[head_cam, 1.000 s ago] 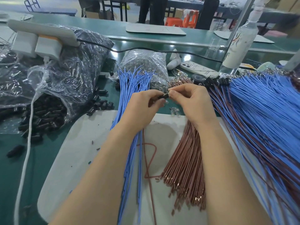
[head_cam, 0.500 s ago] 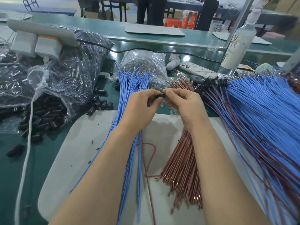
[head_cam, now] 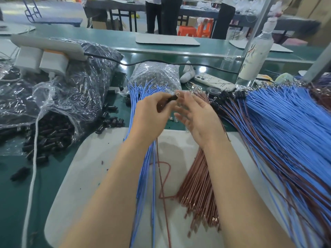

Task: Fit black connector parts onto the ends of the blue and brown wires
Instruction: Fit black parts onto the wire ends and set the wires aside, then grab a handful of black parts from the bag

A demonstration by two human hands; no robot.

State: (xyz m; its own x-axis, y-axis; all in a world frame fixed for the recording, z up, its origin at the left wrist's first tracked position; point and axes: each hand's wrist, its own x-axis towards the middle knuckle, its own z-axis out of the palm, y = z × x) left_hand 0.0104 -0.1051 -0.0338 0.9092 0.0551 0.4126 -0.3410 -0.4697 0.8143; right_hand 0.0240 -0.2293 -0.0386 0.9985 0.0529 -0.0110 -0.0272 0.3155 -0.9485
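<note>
Above green bench (head_cam: 10, 185), left fingers (head_cam: 161, 97) pinch connector (head_cam: 172, 98) (right fingers (head_cam: 189, 102) spread).

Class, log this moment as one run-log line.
left hand: pinches black connector | right hand: open, beside connector

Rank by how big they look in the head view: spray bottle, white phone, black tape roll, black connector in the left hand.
1. spray bottle
2. white phone
3. black tape roll and black connector, pinched by the left hand, look alike; the connector is blurred and partly hidden, so unranked.
</note>
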